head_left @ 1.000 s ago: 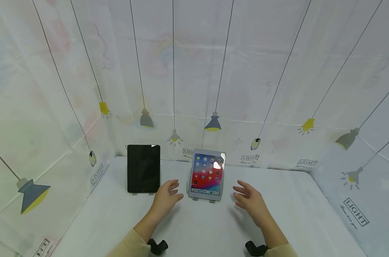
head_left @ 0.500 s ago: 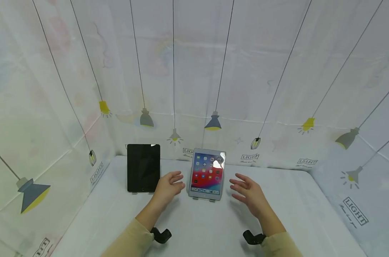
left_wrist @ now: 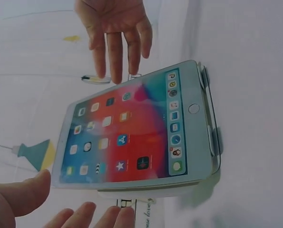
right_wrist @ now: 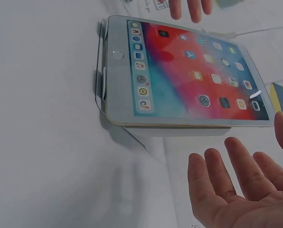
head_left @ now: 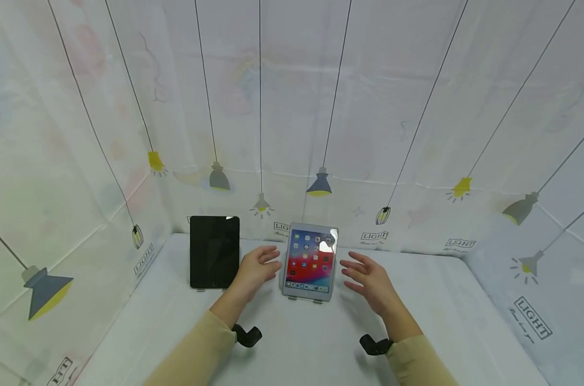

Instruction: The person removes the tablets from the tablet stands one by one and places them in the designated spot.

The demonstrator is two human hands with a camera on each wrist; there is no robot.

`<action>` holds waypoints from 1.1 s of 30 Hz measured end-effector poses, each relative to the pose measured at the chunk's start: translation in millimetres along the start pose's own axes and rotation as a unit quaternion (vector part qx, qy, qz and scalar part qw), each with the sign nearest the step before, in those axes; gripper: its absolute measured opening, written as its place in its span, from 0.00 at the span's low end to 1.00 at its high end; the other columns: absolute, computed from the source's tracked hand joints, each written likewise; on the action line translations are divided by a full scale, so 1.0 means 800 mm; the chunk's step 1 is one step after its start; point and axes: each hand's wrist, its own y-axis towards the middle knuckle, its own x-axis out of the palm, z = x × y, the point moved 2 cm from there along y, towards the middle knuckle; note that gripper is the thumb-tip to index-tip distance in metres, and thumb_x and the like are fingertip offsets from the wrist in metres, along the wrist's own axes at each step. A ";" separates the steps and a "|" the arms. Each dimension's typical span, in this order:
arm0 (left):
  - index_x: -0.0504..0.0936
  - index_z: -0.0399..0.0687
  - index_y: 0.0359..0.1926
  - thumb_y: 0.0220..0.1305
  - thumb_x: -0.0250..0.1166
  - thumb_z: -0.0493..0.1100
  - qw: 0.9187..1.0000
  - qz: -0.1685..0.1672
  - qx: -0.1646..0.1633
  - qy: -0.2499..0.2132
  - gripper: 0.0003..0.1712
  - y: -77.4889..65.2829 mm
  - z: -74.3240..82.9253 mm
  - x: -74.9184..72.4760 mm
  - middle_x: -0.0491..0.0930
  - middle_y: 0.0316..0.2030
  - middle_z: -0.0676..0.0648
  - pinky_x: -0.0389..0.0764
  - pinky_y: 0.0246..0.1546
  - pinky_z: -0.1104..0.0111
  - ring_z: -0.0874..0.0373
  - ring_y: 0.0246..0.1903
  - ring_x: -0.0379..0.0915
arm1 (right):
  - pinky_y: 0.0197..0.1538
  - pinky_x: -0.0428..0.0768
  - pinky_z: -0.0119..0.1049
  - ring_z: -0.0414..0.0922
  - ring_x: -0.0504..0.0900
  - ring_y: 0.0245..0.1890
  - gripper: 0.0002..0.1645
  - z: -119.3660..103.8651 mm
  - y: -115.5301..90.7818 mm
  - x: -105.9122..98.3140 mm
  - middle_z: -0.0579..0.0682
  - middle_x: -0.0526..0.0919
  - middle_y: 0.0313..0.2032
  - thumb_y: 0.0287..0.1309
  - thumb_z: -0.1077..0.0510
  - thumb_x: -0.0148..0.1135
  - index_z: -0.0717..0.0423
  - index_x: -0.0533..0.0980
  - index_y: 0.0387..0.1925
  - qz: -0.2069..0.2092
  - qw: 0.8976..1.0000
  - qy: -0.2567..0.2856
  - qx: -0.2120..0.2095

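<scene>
Got a lit-up iPad (head_left: 310,261) on a stand (left_wrist: 215,141), smack between left hand (head_left: 254,269) and right hand (head_left: 371,280), held apart with loose fingers, just clear of its edges

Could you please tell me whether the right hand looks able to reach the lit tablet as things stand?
Probably yes: the right hand is open beside the lit tablet, with nothing visible between them.

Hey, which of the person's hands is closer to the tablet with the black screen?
The left hand: in the head view it is just right of the black-screened tablet. The right hand is farther right, beyond the lit tablet.
</scene>
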 end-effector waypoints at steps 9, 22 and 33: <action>0.71 0.52 0.71 0.70 0.67 0.44 1.000 -0.004 0.021 -0.008 0.30 0.019 0.009 0.003 0.75 0.70 0.44 0.80 0.64 0.52 0.46 0.69 0.73 | 0.69 0.77 0.52 0.59 0.70 0.73 0.34 -0.011 0.014 0.007 0.55 0.71 0.73 0.75 0.52 0.57 0.45 0.59 0.77 0.002 1.000 0.005 -0.005; 0.69 0.52 0.73 0.72 0.65 0.43 1.000 -0.001 0.020 -0.014 0.31 0.051 0.023 0.003 0.77 0.69 0.46 0.81 0.63 0.56 0.49 0.67 0.75 | 0.70 0.76 0.50 0.55 0.71 0.73 0.33 -0.024 0.031 0.011 0.54 0.71 0.73 0.75 0.53 0.57 0.47 0.60 0.77 0.014 0.999 0.036 -0.002; 0.72 0.51 0.70 0.71 0.66 0.44 1.000 0.010 0.027 0.004 0.29 0.062 0.033 0.015 0.80 0.65 0.47 0.81 0.64 0.56 0.50 0.65 0.77 | 0.69 0.76 0.49 0.55 0.74 0.70 0.31 -0.031 0.039 0.016 0.55 0.74 0.70 0.73 0.55 0.60 0.48 0.65 0.74 0.042 0.999 0.034 -0.006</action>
